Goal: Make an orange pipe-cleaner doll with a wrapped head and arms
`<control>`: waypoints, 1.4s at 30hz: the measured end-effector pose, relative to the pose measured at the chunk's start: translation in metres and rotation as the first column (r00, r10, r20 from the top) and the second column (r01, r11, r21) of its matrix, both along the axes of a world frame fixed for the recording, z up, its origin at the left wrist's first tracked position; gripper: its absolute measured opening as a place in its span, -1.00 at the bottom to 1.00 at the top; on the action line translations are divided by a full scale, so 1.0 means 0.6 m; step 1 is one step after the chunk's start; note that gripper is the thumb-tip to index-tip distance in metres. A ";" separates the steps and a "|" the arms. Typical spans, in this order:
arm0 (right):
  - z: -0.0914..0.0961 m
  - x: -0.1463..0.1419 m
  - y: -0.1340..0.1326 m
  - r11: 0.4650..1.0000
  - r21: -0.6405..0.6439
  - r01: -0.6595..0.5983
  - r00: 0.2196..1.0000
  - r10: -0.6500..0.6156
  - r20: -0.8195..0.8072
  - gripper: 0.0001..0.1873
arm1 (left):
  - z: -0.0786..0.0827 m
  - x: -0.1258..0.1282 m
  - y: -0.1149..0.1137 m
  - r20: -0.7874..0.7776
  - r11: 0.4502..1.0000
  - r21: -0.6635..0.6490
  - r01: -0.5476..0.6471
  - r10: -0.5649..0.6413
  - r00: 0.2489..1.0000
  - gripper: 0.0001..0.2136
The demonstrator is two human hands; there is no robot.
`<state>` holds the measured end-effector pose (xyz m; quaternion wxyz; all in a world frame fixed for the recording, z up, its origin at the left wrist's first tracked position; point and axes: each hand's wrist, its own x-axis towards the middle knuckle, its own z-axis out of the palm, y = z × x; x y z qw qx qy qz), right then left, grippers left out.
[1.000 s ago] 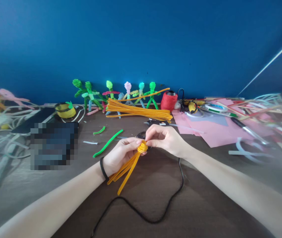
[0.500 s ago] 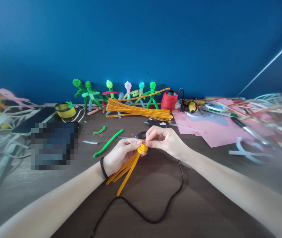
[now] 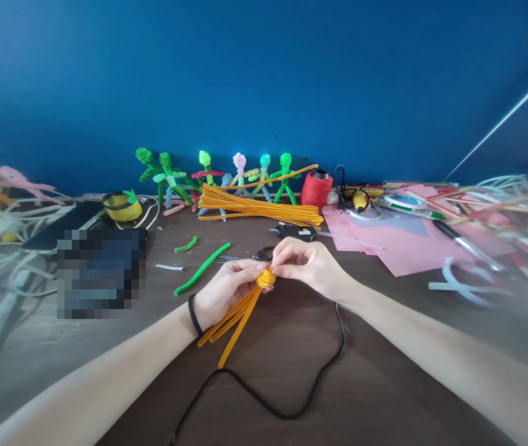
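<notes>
Left hand gripping orange pipe cleaners, right hand pinching coil

Illumination: even, moderately bright and diffuse; its source is out of view.

Shadows: soft and faint, lying on the table just beneath the left hand and the orange pipe-cleaner bundle pinched between it and the right hand.

Glare: none on skin; a dull sheen on the tabletop left of the fingers.

Focus: sharpest at the fingers and on the pipe-cleaner figures beyond them.

Distortion: strong far left and far right of the fingers, where cables and pale strips smear and stretch; both forearms widen toward the lower corners.

A pixelated block sits left of the fingers.
</notes>
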<state>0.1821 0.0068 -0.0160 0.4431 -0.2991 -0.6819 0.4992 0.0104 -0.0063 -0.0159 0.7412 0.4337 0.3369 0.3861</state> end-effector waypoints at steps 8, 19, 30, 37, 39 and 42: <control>0.002 -0.003 -0.005 0.998 0.043 0.050 0.998 -0.052 0.044 -0.97 | -0.002 0.000 0.001 0.000 1.000 -0.014 -0.005 0.005 1.000 -0.87; -0.001 -0.005 -0.004 0.999 0.030 0.038 0.999 -0.039 0.024 -0.93 | -0.002 0.001 0.001 -0.019 1.000 -0.006 -0.005 0.005 1.000 -0.86; -0.001 -0.002 -0.005 0.998 0.044 0.033 0.998 -0.035 0.048 -0.96 | -0.001 0.002 -0.001 -0.008 1.000 -0.025 -0.011 0.010 1.000 -0.85; 0.001 -0.003 -0.006 0.997 0.066 0.039 0.997 -0.042 0.059 -0.97 | -0.001 0.001 0.000 -0.004 1.000 -0.019 -0.001 0.001 1.000 -0.86; 0.002 -0.003 -0.007 0.997 0.069 0.040 0.997 -0.045 0.065 -0.97 | -0.002 0.001 0.001 -0.002 1.000 -0.019 0.003 -0.003 1.000 -0.86; 0.002 -0.003 -0.007 0.997 0.071 0.034 0.997 -0.039 0.065 -0.97 | -0.003 0.000 0.001 -0.005 1.000 -0.024 0.006 -0.007 1.000 -0.86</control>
